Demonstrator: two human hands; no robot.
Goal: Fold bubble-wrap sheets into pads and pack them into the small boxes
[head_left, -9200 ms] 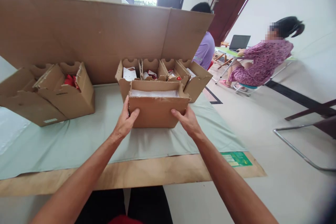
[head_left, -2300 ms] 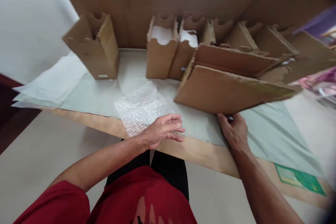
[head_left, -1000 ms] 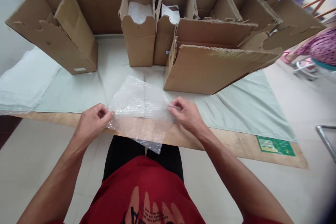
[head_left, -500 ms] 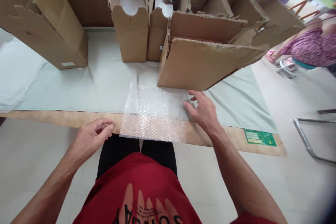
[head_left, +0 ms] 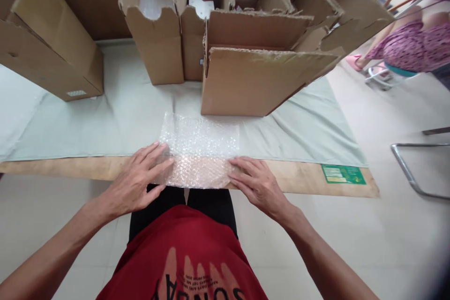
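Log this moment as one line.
left hand: flat on bubble wrap sheet | right hand: flat on sheet | sheet: spread over table edge

Two hands down: left hand (head_left: 138,183), right hand (head_left: 258,185). One bubble wrap sheet (head_left: 200,147). One green cloth (head_left: 105,117), one table (head_left: 70,168). Boxes now: one big box (head_left: 253,84) up front, two tall ones left of it, first tall box (head_left: 156,51), second tall box (head_left: 192,54). More box tops behind, flaps overlapping, count unclear. Far-left boxes (head_left: 49,47): one or two, can't split. One green sticker (head_left: 343,174). One other person (head_left: 404,47), far right.
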